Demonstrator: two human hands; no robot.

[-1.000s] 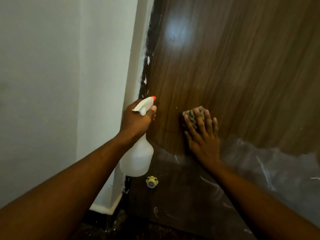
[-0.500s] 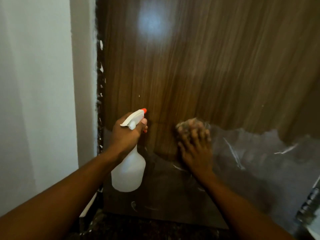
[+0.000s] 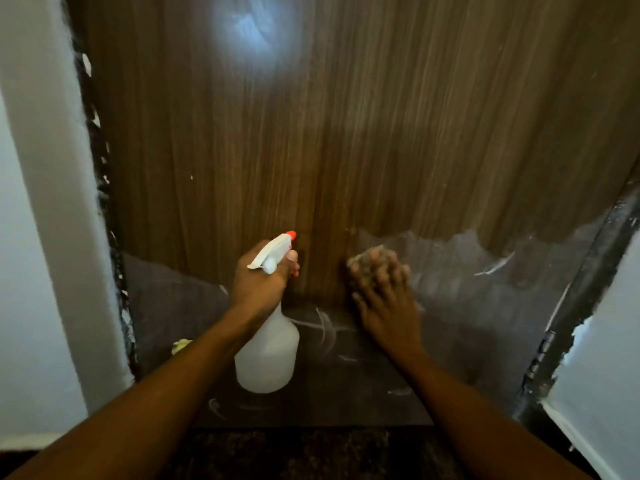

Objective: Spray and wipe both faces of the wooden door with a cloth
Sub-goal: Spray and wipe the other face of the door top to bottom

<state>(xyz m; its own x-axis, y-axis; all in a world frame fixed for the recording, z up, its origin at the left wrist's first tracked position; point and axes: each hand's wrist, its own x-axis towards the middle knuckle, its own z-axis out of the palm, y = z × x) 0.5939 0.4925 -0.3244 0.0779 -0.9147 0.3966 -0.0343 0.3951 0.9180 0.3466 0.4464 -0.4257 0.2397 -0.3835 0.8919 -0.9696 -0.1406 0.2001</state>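
Observation:
The wooden door (image 3: pixel 363 133) fills the view, brown grain above and a torn grey film over its lower part. My left hand (image 3: pixel 258 284) grips the neck of a white spray bottle (image 3: pixel 268 355) with an orange nozzle tip, held close to the door at its lower middle. To the right, my right hand (image 3: pixel 384 299) presses a bunched, mottled cloth (image 3: pixel 363 263) flat against the door where wood meets film. The hand and cloth are blurred by motion, and the fingers cover most of the cloth.
A white wall and door frame (image 3: pixel 52 202) stand at the left, with a chipped dark edge. A small yellow object (image 3: pixel 181 346) sits low on the left by the door. A dark hinge strip (image 3: pixel 568 323) and white wall (image 3: pixel 602 358) are at the right. Speckled dark floor (image 3: pixel 294 452) lies below.
The view has shifted right and down, showing the door's right edge. My right hand with the cloth has slid down onto the film's edge. The bottle stays in my left hand.

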